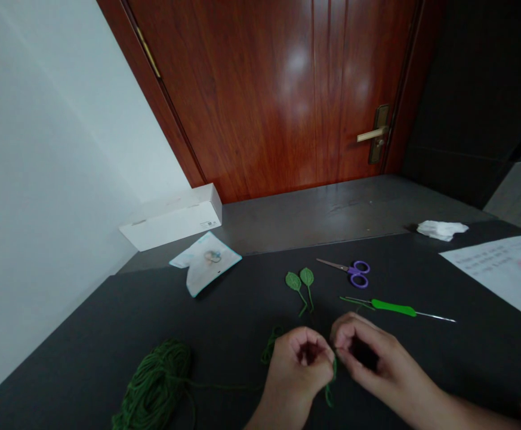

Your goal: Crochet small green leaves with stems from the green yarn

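Note:
My left hand and my right hand meet low in the middle of the dark table, both with fingers curled in a pinch on a strand of green yarn that hangs between them. The strand trails left to a loose skein of green yarn. Just beyond my hands lie two small green crocheted leaves with stems. A green-handled crochet hook lies to the right of them, and small purple-handled scissors lie behind it.
A white box and an opened white packet sit at the table's far left. A crumpled tissue and a printed sheet lie at the right. A white wall runs along the left, and a wooden door stands behind.

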Available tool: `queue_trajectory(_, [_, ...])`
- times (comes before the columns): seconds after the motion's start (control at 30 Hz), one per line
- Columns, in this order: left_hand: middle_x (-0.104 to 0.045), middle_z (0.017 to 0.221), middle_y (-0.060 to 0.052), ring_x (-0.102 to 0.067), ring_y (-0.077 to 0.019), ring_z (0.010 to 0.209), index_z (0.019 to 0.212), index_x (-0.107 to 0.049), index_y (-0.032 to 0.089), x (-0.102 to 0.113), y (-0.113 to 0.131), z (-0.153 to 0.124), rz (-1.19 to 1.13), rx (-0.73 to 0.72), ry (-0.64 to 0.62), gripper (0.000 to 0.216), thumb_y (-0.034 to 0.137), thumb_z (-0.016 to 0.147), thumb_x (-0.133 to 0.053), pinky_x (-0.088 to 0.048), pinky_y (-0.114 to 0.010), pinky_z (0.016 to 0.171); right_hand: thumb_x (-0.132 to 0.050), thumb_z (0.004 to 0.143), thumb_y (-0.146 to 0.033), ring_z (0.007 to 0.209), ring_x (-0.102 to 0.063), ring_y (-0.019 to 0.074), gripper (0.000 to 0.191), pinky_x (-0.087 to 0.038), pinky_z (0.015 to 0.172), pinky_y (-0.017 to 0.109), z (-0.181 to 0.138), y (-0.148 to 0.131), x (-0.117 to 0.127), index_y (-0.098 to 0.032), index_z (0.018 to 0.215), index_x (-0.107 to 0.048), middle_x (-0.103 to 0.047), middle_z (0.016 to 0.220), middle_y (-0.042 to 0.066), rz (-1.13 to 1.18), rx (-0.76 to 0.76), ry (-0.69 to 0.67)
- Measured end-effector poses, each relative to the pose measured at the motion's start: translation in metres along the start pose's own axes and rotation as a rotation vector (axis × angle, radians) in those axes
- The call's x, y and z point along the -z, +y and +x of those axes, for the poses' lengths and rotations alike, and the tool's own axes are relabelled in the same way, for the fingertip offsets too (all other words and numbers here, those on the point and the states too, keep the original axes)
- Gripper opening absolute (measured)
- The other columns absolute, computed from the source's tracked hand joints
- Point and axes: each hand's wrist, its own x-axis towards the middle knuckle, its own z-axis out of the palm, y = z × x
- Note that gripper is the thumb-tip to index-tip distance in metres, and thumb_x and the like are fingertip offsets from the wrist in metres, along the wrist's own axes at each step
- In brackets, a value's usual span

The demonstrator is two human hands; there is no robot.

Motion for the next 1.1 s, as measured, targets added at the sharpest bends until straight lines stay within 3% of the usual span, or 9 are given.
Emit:
queue_trajectory(0.13, [-0.043,0.049,0.005,-0.038,-0.0095,0.049,0.054,-0.052,0.017,0.0,-0.008,0.001,-0.113,0.022,-0.032,0.008,0.022,0.058,-0.056,-0.032,-0.024,0.052,-0.061,0.083,-0.024,0.069,-0.055,0.0153,0.012,-0.046,0.062,0.027,0.003,0.004,-0.003,-0.022,0.093,-0.054,-0.057,0.079,0.0,0.43,-0.184,-0.041])
queue_trajectory(0.2, [-0.045,0.051,0.004,-0.043,-0.0106,0.05,0.057,-0.052,0.018,-0.001,-0.011,-0.001,-0.158,0.024,-0.045,0.013,0.029,0.061,-0.059,-0.036,-0.025,0.054,-0.063,0.083,-0.033,0.065,-0.055,0.0142,0.016,-0.046,0.059,0.026,0.004,0.006,-0.004,-0.021,0.091,-0.056,-0.057,0.075,0.0,0.527,-0.211,-0.08])
queue_trajectory(0.57, [-0.056,0.063,0.001,-0.049,-0.0106,0.058,0.074,-0.061,0.012,0.002,-0.011,-0.006,-0.189,-0.066,-0.087,0.023,0.035,0.072,-0.066,-0.039,-0.024,0.059,-0.065,0.079,-0.044,0.062,-0.058,0.0147,0.026,-0.045,0.051,0.024,0.008,0.007,-0.003,-0.019,0.084,-0.06,-0.061,0.07,0.001,0.562,-0.222,-0.086])
queue_trajectory(0.73, [-0.06,0.068,-0.001,-0.061,-0.017,0.065,0.076,-0.056,0.014,0.0,-0.008,-0.006,-0.296,-0.114,-0.165,0.024,0.029,0.065,-0.072,-0.044,-0.028,0.064,-0.065,0.078,-0.045,0.053,-0.053,0.0112,0.028,-0.045,0.051,0.023,0.006,0.008,-0.003,-0.018,0.083,-0.06,-0.058,0.065,-0.001,0.563,-0.245,-0.058])
queue_trajectory(0.87, [-0.062,0.07,-0.002,-0.058,-0.0151,0.066,0.076,-0.06,0.014,0.008,-0.003,-0.008,-0.034,-0.109,-0.142,0.013,0.02,0.069,-0.068,-0.042,-0.025,0.061,-0.066,0.078,-0.045,0.051,-0.051,0.0103,0.028,-0.042,0.05,0.024,0.006,0.01,-0.002,-0.018,0.085,-0.061,-0.055,0.063,-0.003,0.531,-0.276,-0.001])
queue_trajectory(0.97, [-0.062,0.069,-0.001,-0.054,-0.0134,0.062,0.074,-0.066,0.015,0.01,-0.005,-0.011,0.264,-0.166,-0.258,0.016,0.02,0.062,-0.077,-0.039,-0.022,0.056,-0.066,0.076,-0.048,0.05,-0.05,0.0105,0.031,-0.042,0.05,0.025,0.008,0.009,0.001,-0.019,0.086,-0.06,-0.055,0.064,-0.004,0.506,-0.304,0.044])
queue_trajectory(1.03, [-0.064,0.075,-0.003,-0.057,-0.016,0.069,0.075,-0.071,0.017,0.007,-0.011,-0.013,0.449,-0.359,-0.398,0.022,0.018,0.056,-0.082,-0.042,-0.023,0.06,-0.067,0.075,-0.048,0.049,-0.05,0.0104,0.031,-0.041,0.05,0.025,0.01,0.008,0.002,-0.019,0.085,-0.06,-0.054,0.065,-0.004,0.494,-0.322,0.061])
queue_trajectory(1.1, [-0.066,0.083,-0.004,-0.06,-0.0191,0.08,0.081,-0.073,0.021,0.002,-0.021,-0.013,0.615,-0.615,-0.477,0.02,0.017,0.062,-0.079,-0.045,-0.024,0.071,-0.066,0.076,-0.048,0.049,-0.05,0.0103,0.031,-0.041,0.05,0.025,0.01,0.007,0.002,-0.019,0.085,-0.061,-0.054,0.065,-0.003,0.488,-0.335,0.066])
